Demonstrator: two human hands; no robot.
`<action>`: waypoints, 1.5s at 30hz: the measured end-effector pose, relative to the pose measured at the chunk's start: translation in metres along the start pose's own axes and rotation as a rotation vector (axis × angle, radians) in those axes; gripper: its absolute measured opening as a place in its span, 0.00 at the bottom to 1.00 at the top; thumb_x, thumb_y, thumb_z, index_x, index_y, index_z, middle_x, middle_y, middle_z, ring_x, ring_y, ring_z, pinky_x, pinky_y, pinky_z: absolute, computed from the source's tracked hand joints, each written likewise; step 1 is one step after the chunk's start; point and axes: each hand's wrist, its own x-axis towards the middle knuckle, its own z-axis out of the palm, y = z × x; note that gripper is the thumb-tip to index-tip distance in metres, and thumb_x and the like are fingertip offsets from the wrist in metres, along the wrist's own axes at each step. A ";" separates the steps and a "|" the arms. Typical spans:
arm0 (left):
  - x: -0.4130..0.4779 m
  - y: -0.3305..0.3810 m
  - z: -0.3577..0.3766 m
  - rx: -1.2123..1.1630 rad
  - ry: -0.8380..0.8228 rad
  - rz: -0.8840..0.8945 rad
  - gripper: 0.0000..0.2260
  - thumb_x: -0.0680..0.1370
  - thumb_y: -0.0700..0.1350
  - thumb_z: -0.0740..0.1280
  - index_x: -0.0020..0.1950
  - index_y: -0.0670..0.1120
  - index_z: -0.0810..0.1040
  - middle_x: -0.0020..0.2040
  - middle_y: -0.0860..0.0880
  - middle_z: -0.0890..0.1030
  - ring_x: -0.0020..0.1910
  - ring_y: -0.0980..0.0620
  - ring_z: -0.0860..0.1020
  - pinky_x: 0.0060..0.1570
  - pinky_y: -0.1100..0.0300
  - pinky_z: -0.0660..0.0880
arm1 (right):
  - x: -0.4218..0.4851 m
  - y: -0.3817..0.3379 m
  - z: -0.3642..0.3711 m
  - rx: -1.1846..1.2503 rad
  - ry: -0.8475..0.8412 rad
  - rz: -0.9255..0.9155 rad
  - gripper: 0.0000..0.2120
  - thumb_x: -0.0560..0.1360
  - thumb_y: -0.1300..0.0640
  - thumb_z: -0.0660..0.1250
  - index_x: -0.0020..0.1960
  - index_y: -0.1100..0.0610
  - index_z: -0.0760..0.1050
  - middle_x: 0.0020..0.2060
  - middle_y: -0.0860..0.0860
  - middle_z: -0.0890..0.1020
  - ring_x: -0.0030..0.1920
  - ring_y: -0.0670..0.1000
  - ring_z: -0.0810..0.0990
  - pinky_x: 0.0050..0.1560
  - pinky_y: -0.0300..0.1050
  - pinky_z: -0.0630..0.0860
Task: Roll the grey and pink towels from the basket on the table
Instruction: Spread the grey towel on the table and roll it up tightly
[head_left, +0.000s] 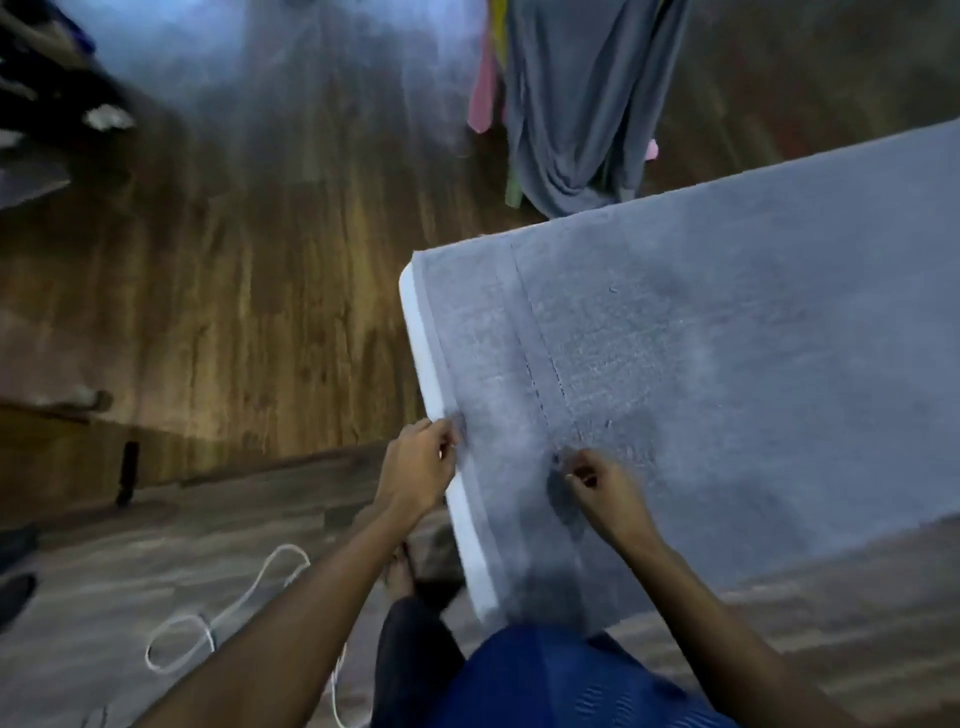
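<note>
One grey towel (701, 338) lay flat on the white surface (425, 343), and a second grey cloth (582, 104) hung beyond it. The left hand (418, 462) pinched the towel's hem; the right hand (597, 483) pinched it nearby.

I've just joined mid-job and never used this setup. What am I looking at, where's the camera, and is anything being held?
There is no machine here: one person works bare-handed, filmed by a single wide-angle camera on their head, looking down. A grey towel lies spread flat on a white table. The left hand and right hand each pinch it near its near end, though blur hides the exact grip. Beyond the table hang more cloths, grey and pink. A white cord lies on the floor.
</note>
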 end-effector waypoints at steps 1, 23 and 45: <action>0.014 -0.012 -0.006 0.012 -0.029 0.035 0.04 0.74 0.39 0.65 0.45 0.45 0.79 0.41 0.48 0.78 0.43 0.46 0.76 0.42 0.54 0.72 | 0.000 -0.003 0.005 -0.012 0.028 0.031 0.07 0.76 0.58 0.67 0.54 0.56 0.79 0.46 0.50 0.83 0.47 0.50 0.81 0.48 0.41 0.75; 0.159 -0.063 -0.052 0.556 -0.584 0.751 0.28 0.77 0.46 0.66 0.76 0.51 0.61 0.76 0.45 0.60 0.73 0.42 0.61 0.66 0.44 0.68 | -0.139 -0.048 0.185 0.121 0.631 0.680 0.15 0.72 0.64 0.70 0.58 0.57 0.77 0.55 0.56 0.73 0.56 0.57 0.72 0.56 0.45 0.68; 0.327 -0.070 -0.065 0.506 -0.795 1.240 0.23 0.75 0.48 0.71 0.69 0.48 0.73 0.64 0.49 0.72 0.63 0.49 0.70 0.63 0.55 0.69 | -0.078 -0.094 0.215 -0.019 0.721 0.805 0.19 0.67 0.60 0.73 0.57 0.54 0.77 0.51 0.52 0.77 0.49 0.57 0.75 0.45 0.53 0.75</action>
